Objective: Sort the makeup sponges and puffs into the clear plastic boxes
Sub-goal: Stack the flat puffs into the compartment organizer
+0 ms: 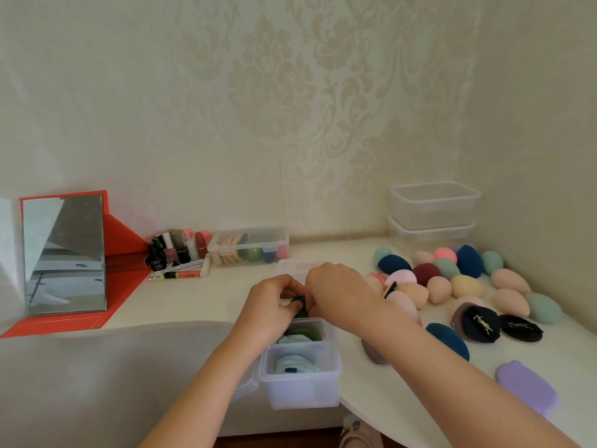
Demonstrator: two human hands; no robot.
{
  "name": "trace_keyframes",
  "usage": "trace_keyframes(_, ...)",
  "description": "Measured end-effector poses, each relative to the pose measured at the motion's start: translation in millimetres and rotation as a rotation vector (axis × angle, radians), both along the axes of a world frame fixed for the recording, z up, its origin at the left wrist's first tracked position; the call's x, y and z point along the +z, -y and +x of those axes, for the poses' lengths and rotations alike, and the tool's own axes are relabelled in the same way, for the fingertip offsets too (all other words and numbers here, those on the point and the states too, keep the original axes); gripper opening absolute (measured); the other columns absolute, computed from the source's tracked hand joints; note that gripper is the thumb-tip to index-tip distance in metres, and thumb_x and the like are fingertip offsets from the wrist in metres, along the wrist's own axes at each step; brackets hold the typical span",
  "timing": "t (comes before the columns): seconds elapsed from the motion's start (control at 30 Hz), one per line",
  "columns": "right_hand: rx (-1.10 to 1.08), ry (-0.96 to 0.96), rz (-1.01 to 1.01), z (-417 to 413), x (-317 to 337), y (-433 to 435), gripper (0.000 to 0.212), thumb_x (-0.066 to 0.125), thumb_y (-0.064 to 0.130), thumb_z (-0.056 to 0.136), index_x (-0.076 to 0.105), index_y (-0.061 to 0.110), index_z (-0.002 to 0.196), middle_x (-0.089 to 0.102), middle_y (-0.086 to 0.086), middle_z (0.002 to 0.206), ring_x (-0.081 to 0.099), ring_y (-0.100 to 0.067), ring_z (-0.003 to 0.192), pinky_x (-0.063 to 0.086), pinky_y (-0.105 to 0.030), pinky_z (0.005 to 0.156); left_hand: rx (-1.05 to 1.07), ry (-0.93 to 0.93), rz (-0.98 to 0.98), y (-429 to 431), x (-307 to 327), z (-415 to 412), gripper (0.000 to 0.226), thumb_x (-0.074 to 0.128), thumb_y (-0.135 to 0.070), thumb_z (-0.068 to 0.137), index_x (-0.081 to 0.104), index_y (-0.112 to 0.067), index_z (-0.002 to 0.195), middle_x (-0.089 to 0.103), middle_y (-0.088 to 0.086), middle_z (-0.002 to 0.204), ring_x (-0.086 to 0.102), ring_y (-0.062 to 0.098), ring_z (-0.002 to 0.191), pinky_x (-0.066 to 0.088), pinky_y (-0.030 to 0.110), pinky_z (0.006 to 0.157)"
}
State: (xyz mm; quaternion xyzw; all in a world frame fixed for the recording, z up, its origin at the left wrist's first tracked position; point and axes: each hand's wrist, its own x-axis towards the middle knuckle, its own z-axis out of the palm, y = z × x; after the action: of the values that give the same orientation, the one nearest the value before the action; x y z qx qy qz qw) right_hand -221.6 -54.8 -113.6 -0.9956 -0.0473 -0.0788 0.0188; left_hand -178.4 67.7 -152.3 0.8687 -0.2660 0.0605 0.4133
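Observation:
My left hand (276, 302) and my right hand (336, 291) meet over the far end of a clear plastic box (302, 388) at the table's front edge. Both pinch a dark green puff (299, 300) between them. Inside the box lie stacked flat puffs, green ones (305, 333) at the back and pale blue ones (295, 363) at the front. To the right, several egg-shaped sponges (465, 284) in pink, peach, teal, navy and maroon are spread on the table. Two black round puffs (481, 323) and a lilac flat sponge (526, 388) lie nearer the front.
A second clear box (248, 247) holding yellow and green sponges stands at the back by a cluster of cosmetics (176, 253). Two empty clear boxes (434, 208) are stacked in the right corner. A mirror in a red stand (64, 253) sits at the left.

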Motion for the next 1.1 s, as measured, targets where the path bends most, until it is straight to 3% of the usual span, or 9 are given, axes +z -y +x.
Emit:
trace_keyframes(0.13, -0.018, 0.008, -0.067, 3, 1, -7, 0.021, 0.048, 0.01, 0.094, 0.06, 0.003, 0.11, 0.061, -0.014, 0.111, 0.058, -0.03, 0.103, 0.035, -0.029, 0.072, 0.007, 0.019, 0.013, 0, 1, -3, 0.027, 0.065, 0.0, 0.079, 0.061, -0.027, 0.074, 0.061, -0.02, 0.074, 0.055, -0.009, 0.073, 0.037, -0.002, 0.064)
trace_keyframes(0.23, 0.022, -0.009, -0.027, -2, 4, -2, 0.019, 0.053, 0.015, 0.091, 0.065, 0.005, 0.102, 0.054, -0.011, 0.082, 0.051, -0.03, 0.081, 0.034, -0.026, 0.062, -0.007, -0.02, 0.043, -1, 3, 0, 0.023, 0.07, -0.005, 0.077, 0.063, -0.026, 0.075, 0.066, -0.015, 0.079, 0.06, -0.002, 0.081, 0.039, 0.001, 0.066)
trace_keyframes(0.3, 0.1, -0.016, 0.045, -5, 2, 7, 0.019, 0.054, 0.018, 0.088, 0.07, 0.009, 0.091, 0.055, -0.009, 0.074, 0.046, -0.024, 0.075, 0.036, -0.026, 0.056, -0.03, -0.061, 0.072, -3, 7, 2, 0.021, 0.075, -0.009, 0.073, 0.064, -0.026, 0.074, 0.069, -0.01, 0.083, 0.063, 0.004, 0.086, 0.044, 0.008, 0.071)
trace_keyframes(0.4, 0.189, -0.02, 0.129, -10, -3, 19, 0.018, 0.056, 0.02, 0.087, 0.073, 0.015, 0.091, 0.069, -0.004, 0.089, 0.052, -0.016, 0.079, 0.042, -0.03, 0.072, -0.075, -0.107, 0.098, -6, 16, 5, 0.021, 0.079, -0.009, 0.07, 0.065, -0.025, 0.069, 0.072, -0.004, 0.082, 0.067, 0.009, 0.084, 0.054, 0.025, 0.082)
trace_keyframes(0.53, 0.215, -0.026, 0.178, -9, -7, 25, 0.014, 0.057, 0.021, 0.087, 0.069, 0.018, 0.092, 0.069, 0.0, 0.093, 0.053, -0.014, 0.084, 0.045, -0.031, 0.077, -0.136, -0.143, 0.152, -10, 26, 13, 0.025, 0.078, -0.003, 0.069, 0.067, -0.025, 0.065, 0.073, 0.001, 0.081, 0.069, 0.014, 0.084, 0.054, 0.034, 0.086)
trace_keyframes(0.83, 0.203, -0.079, 0.139, -11, -11, 29, 0.016, 0.044, 0.019, 0.096, 0.054, 0.011, 0.105, 0.06, -0.01, 0.102, 0.054, -0.026, 0.093, 0.045, -0.041, 0.08, -0.131, -0.012, 0.449, -6, 34, 18, 0.011, 0.076, -0.015, 0.073, 0.076, -0.021, 0.083, 0.07, -0.003, 0.089, 0.06, 0.005, 0.081, 0.051, 0.027, 0.081)
trace_keyframes(0.93, 0.184, -0.051, 0.168, -9, -12, 29, 0.018, 0.047, 0.021, 0.095, 0.06, 0.014, 0.105, 0.065, -0.006, 0.104, 0.057, -0.023, 0.095, 0.045, -0.035, 0.079, -0.166, 0.012, 0.522, -5, 36, 17, 0.013, 0.072, -0.015, 0.075, 0.078, -0.021, 0.086, 0.072, -0.006, 0.088, 0.062, 0.008, 0.081, 0.051, 0.03, 0.082)
trace_keyframes(1.1, 0.16, 0.046, 0.218, -9, -10, 26, 0.017, 0.061, 0.029, 0.087, 0.072, 0.021, 0.097, 0.071, 0.0, 0.097, 0.06, -0.017, 0.093, 0.043, -0.025, 0.068, -0.17, 0.059, 0.615, -4, 32, 11, 0.017, 0.064, -0.012, 0.082, 0.077, -0.017, 0.092, 0.073, -0.004, 0.09, 0.064, 0.012, 0.084, 0.048, 0.021, 0.078)
